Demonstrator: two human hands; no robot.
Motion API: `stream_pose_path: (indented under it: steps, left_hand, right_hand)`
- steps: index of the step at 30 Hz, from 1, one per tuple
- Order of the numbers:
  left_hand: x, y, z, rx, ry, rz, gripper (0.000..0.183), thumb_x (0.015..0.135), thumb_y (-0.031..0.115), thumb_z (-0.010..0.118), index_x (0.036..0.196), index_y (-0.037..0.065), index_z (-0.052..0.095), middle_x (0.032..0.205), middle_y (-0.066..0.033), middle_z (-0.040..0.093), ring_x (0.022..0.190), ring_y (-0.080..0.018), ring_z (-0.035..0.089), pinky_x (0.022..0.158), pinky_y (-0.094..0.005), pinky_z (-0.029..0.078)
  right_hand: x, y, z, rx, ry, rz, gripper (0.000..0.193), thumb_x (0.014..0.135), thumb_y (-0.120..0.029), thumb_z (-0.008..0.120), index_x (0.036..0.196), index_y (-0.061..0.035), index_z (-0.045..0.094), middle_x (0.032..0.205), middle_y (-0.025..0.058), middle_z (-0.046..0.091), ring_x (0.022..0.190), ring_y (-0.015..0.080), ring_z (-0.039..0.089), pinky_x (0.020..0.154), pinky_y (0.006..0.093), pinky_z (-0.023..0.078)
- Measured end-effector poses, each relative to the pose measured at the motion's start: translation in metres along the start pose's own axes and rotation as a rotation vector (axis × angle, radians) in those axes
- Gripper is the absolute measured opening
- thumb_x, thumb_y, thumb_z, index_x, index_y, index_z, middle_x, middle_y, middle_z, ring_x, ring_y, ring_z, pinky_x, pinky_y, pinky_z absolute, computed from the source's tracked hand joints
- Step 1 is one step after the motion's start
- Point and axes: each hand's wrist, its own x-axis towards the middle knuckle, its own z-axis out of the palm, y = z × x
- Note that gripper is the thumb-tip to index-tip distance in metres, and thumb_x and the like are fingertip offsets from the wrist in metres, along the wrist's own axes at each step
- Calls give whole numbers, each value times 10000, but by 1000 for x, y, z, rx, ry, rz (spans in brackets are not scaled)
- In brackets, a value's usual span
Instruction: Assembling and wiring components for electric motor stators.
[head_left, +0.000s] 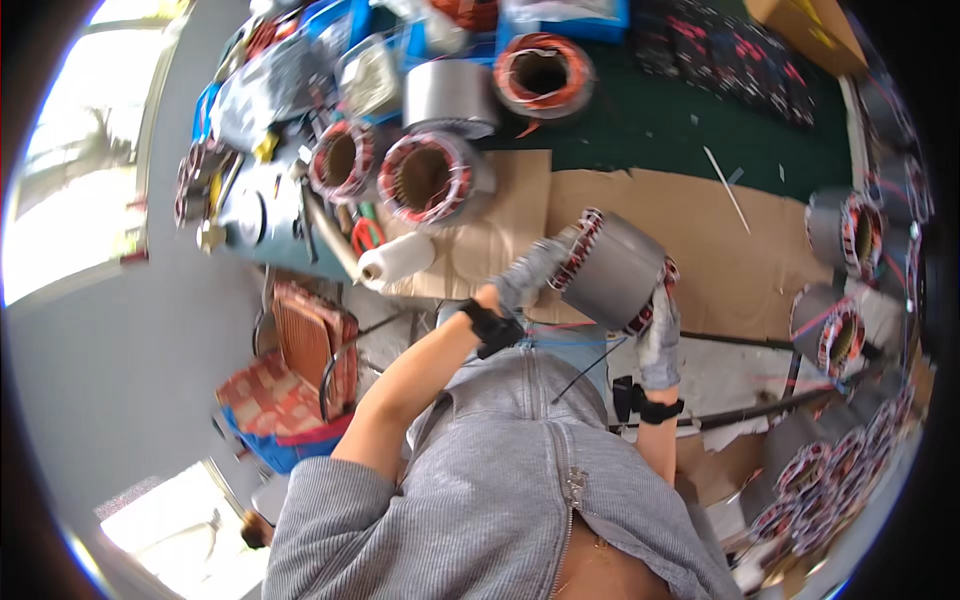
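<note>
A motor stator (612, 272), a grey metal cylinder with red-and-white laced windings at both ends, is tilted between my hands at the front edge of the cardboard. My gloved left hand (535, 272) grips its left end at the windings, the fingers a little blurred. At the lower right end, my gloved right hand (659, 338) is closed on the other ring of windings, its fingertips partly hidden by the stator. Thin blue and red wires (560, 338) hang below the cylinder in front of me.
Cardboard sheets (720, 250) cover the front of the green table (690, 140). Several stators stand at the back left, including one with laced windings (470, 180). Near them lie a white thread cone (397, 260) and red-handled scissors (367, 235). More stators (845, 230) are stacked at right.
</note>
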Motion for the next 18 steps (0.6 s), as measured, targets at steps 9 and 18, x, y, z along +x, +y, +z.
stream_pose_path:
  steps: [9,18]
  left_hand:
    - [-87,9,-7,191,35,-109,423,875,466,517,959,67,626,751,-1,592,658,-84,541,583,-254,452]
    - [-245,-25,-112,297,195,118,439,890,436,495,950,13,598,714,-97,574,646,-163,548,584,-309,433]
  right_hand:
    - [-55,-18,37,-301,-30,-24,489,869,-386,545,1206,-34,513,1130,80,569,985,187,578,825,334,483]
    - [-130,55,143,-477,-246,24,416,904,-344,504,1176,-30,516,1083,69,580,953,166,583,805,318,488]
